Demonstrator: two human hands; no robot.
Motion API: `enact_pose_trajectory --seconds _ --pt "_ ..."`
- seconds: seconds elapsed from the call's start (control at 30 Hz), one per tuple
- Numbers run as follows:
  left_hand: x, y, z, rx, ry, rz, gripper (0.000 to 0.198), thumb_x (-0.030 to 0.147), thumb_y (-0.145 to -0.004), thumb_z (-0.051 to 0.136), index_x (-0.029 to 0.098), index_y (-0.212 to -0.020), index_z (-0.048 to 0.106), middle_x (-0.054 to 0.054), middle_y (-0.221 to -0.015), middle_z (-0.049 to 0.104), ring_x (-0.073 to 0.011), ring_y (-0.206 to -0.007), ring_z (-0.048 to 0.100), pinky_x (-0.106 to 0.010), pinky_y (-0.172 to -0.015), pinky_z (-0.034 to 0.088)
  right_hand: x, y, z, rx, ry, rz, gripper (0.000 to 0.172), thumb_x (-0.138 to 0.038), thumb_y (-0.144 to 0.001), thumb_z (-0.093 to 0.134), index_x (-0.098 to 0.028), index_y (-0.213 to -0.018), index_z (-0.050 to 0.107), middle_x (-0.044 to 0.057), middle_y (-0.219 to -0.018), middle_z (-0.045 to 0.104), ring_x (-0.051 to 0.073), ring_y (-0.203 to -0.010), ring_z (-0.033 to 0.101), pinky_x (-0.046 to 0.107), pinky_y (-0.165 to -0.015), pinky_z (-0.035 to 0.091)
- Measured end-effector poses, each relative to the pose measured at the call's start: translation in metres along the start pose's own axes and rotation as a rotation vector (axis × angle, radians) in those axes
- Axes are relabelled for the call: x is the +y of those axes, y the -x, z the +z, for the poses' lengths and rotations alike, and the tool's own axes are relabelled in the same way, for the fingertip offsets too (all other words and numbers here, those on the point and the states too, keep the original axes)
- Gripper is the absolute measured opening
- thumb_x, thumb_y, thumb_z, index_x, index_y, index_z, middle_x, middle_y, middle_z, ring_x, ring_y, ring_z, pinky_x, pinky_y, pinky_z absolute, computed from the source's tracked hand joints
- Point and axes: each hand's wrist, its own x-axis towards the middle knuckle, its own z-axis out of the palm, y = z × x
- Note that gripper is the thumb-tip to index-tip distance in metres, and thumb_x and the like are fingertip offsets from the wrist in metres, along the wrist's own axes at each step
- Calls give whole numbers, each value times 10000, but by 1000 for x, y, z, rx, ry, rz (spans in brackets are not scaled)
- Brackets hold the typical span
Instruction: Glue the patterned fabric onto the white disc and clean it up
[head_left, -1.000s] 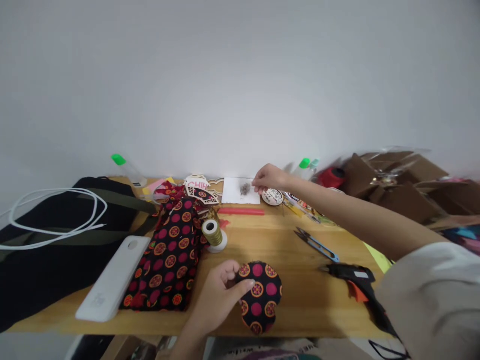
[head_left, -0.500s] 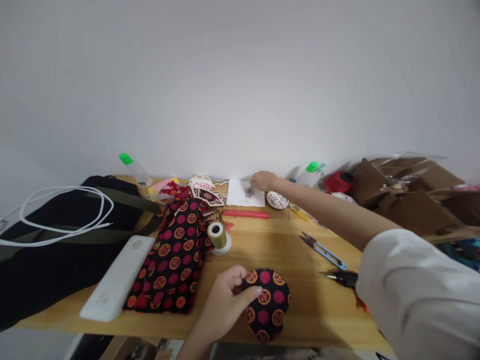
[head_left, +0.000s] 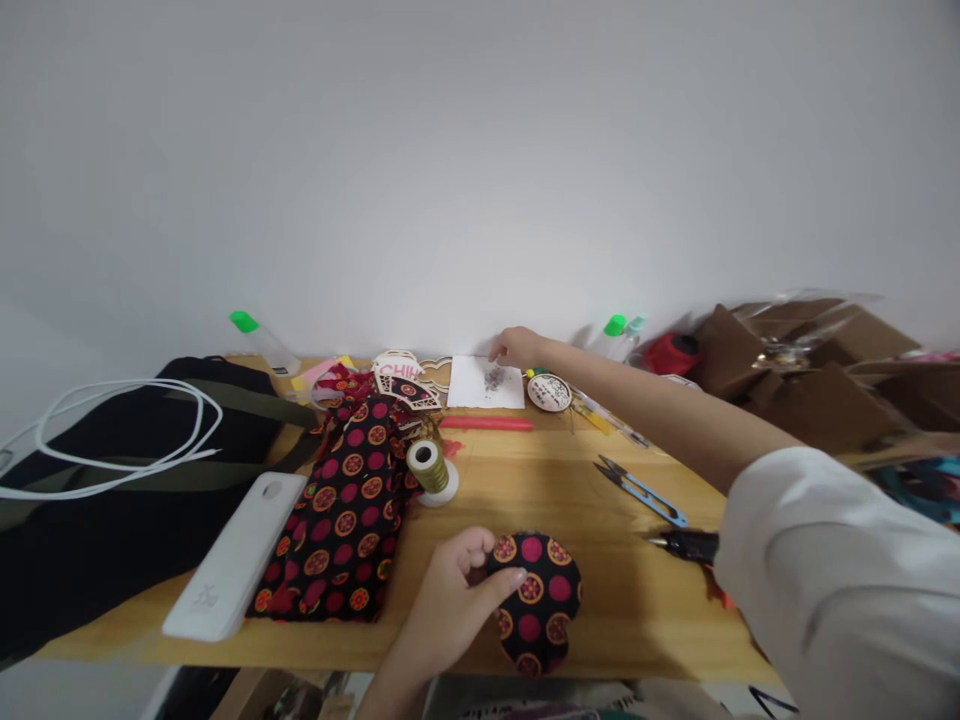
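My left hand [head_left: 450, 610] grips the left edge of a small stuffed fabric piece [head_left: 540, 600], black with pink and orange circles, near the table's front edge. My right hand [head_left: 517, 347] reaches to the back of the table. Its fingers are pinched together over a little heap of dark bits on a white paper sheet [head_left: 472, 385]. What the fingers hold is too small to make out. A round printed disc [head_left: 549, 392] lies just right of the paper.
A length of matching patterned cloth [head_left: 341, 510] lies left of centre, with an olive thread spool [head_left: 429, 468] beside it. Blue thread snips [head_left: 641, 490], a black glue gun [head_left: 686, 545], a red stick [head_left: 486, 424], a white flat case [head_left: 236, 565], a black bag [head_left: 105, 500] and brown boxes [head_left: 795, 385] surround them.
My right hand has shifted slightly left along the paper sheet and stays pinched over the dark heap. My left hand keeps its grip on the stuffed piece.
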Motion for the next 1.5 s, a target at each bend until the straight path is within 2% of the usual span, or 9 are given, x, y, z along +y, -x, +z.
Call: enact_pose_trajectory --seconds 0.2,0.57,0.73,1.03,1.17,1.3,1.4,1.43,1.5 --pt "1 1 5 -10 39 -7 283 355 -640 683 177 -613 465 43 -553 503 -107 -560 470 -210 -553 356 2 1 3 48 28 47 330 -338 -890 543 -168 -1173 561 83 -1194 576 204 -1014 589 402 -842 511" --pt "-2 5 8 -4 12 3 273 357 -654 672 172 -633 472 44 -564 498 -99 -560 451 -211 -547 324 0 0 4 9 53 83 345 -336 -887 551 -149 -1176 556 97 -1184 578 202 -1006 593 400 -840 512" --pt "-3 6 7 -1 7 10 278 352 -658 673 170 -633 466 38 -568 507 -99 -568 457 -211 -553 324 2 -2 2 32 86 107 343 -334 -888 549 -154 -1180 553 97 -1188 576 200 -1011 591 403 -844 510" --pt "0 7 8 30 34 36 313 359 -633 704 176 -587 453 59 -508 458 -84 -511 422 -197 -520 340 2 -4 6 49 112 71 336 -338 -896 535 -164 -1184 551 94 -1195 574 196 -1009 590 410 -847 510" --pt "-5 5 7 32 34 47 291 347 -647 693 172 -596 465 47 -521 507 -87 -515 455 -192 -511 351 6 -5 0 58 81 19 324 -333 -897 534 -172 -1177 555 89 -1194 576 193 -1007 591 404 -845 511" --pt "-2 6 6 55 41 50 239 330 -657 686 154 -630 526 20 -573 586 -98 -552 518 -193 -532 387 3 2 -2 125 16 5 337 -337 -890 545 -158 -1175 554 90 -1179 582 194 -995 596 405 -834 516" --pt "6 9 7 122 48 85 215 314 -647 700 147 -642 564 18 -572 603 -94 -545 532 -192 -539 411 -2 13 -3 237 -53 3 278 -310 -894 539 -138 -1107 589 83 -1125 610 193 -1001 594 411 -861 494" --pt "9 10 8 138 60 80 211 309 -644 705 147 -648 572 9 -600 626 -99 -568 554 -194 -560 430 -4 18 -4 291 -80 7 241 -234 -924 467 -97 -1037 629 111 -1077 633 206 -1027 582 383 -908 455" --pt "14 11 9 173 97 113 200 299 -630 718 148 -658 591 10 -602 636 -95 -561 557 -186 -545 434 -7 33 -6 388 -133 18 343 -148 -950 312 -65 -1006 641 126 -1062 640 210 -1050 568 351 -931 413"
